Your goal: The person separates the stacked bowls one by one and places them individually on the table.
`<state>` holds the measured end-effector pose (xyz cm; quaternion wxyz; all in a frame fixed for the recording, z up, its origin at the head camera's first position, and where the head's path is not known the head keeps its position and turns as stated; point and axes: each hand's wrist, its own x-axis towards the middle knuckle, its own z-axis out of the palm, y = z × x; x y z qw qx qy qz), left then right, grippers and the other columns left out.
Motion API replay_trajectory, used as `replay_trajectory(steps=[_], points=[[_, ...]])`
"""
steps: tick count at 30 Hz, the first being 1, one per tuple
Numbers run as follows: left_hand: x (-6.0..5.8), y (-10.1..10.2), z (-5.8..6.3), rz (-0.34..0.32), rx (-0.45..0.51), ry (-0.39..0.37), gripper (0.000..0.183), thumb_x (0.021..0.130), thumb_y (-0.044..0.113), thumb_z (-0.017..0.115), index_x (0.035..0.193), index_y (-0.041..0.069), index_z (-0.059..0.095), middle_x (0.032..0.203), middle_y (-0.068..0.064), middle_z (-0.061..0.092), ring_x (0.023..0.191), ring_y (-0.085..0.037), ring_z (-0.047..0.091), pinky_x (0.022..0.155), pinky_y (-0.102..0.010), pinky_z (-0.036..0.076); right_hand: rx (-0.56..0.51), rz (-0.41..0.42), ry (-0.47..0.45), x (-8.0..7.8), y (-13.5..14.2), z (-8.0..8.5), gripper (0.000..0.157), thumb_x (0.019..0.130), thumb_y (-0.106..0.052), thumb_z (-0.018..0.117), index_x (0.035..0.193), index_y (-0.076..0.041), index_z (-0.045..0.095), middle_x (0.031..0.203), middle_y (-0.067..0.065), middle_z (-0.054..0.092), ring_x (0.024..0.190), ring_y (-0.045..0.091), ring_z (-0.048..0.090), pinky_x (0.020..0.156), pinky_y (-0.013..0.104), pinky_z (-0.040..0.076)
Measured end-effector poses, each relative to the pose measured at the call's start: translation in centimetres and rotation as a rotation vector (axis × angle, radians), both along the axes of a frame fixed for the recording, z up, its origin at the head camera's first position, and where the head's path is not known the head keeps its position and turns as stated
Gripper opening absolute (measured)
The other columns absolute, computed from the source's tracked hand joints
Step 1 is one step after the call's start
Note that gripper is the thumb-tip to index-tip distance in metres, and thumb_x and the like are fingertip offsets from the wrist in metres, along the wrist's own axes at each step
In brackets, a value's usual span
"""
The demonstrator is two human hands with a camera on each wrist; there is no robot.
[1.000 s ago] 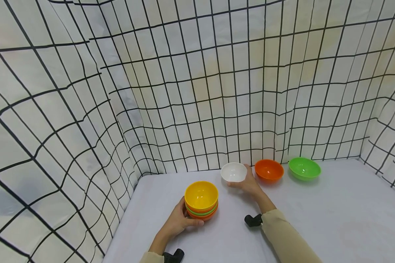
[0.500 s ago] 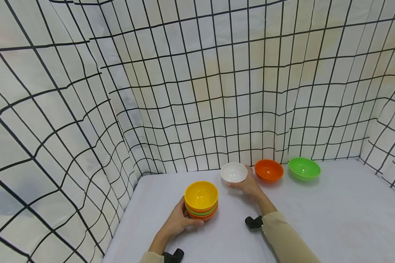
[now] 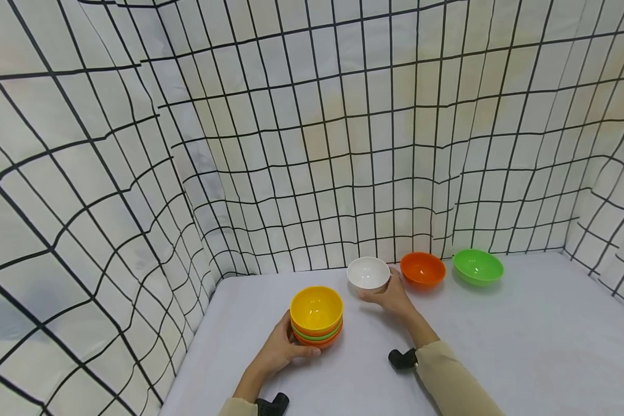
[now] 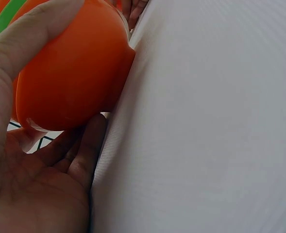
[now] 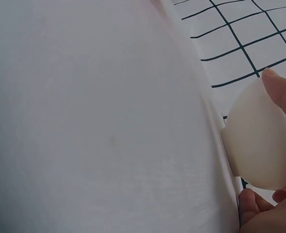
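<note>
The left hand (image 3: 279, 349) is gripping the low side of a stack of bowls (image 3: 317, 318), its thumb lying across the wall of the bottom orange bowl (image 4: 75, 68) and its fingers tucking in underneath. Farther off, the right hand (image 3: 393, 296) is bending loosely round the right side of the white bowl (image 3: 368, 274), thumb on one side and fingers on the other; how firmly it is pressing I can't tell. Both stack and bowl are appearing to sit on the white tablecloth (image 3: 364, 370), the white one standing beyond the stack and a little to its right. The walls are looking smooth, glossy and stiff, so I'm judging them light but slick, easily slipping under dry fingertips. Pinching the white bowl between rim and foot should be serving best, while the stack is calling for a low hold supporting the bottom bowl. Just right of the right hand, a single orange bowl (image 3: 423, 270) is sitting, then a single green bowl (image 3: 478, 267), before the grid-lined backdrop (image 3: 322, 167).
</note>
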<state>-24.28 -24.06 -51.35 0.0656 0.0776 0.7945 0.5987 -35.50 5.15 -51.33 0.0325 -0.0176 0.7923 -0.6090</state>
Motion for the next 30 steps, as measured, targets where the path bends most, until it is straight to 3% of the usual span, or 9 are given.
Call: replay_trajectory(steps=[15, 23, 30], points=[[0.0, 0.0, 0.0, 0.0, -0.003, -0.002, 0.106, 0.07, 0.022, 0.096, 0.156, 0.021, 0.034, 0.154, -0.003, 0.049, 0.144, -0.028, 0.048, 0.126, -0.053, 0.032, 0.024, -0.022, -0.152, 1.6, 0.7, 1.4, 0.116, 0.082, -0.037, 0.086, 0.159, -0.003, 0.005, 0.164, 0.03, 0.022, 0.151, 0.047, 0.026, 0.124, 0.062, 0.027], [0.1, 0.0, 0.1, 0.002, -0.005, -0.001, 0.106, 0.07, 0.021, 0.096, 0.156, 0.021, 0.034, 0.154, -0.003, 0.05, 0.144, -0.029, 0.047, 0.126, -0.053, 0.031, 0.073, -0.061, -0.097, 2.4, 0.4, 3.1, 0.11, 0.085, -0.03, 0.083, 0.16, -0.004, 0.007, 0.163, 0.028, 0.023, 0.148, 0.048, 0.029, 0.121, 0.064, 0.032], [0.0, 0.0, 0.1, 0.008, -0.002, -0.005, 0.108, 0.069, 0.023, 0.096, 0.156, 0.021, 0.033, 0.155, -0.003, 0.049, 0.146, -0.03, 0.045, 0.127, -0.054, 0.03, 0.192, -0.128, 0.051, 4.0, -0.8, 6.1, 0.106, 0.083, -0.029, 0.084, 0.16, -0.005, 0.014, 0.162, 0.024, 0.025, 0.145, 0.045, 0.025, 0.119, 0.068, 0.034]])
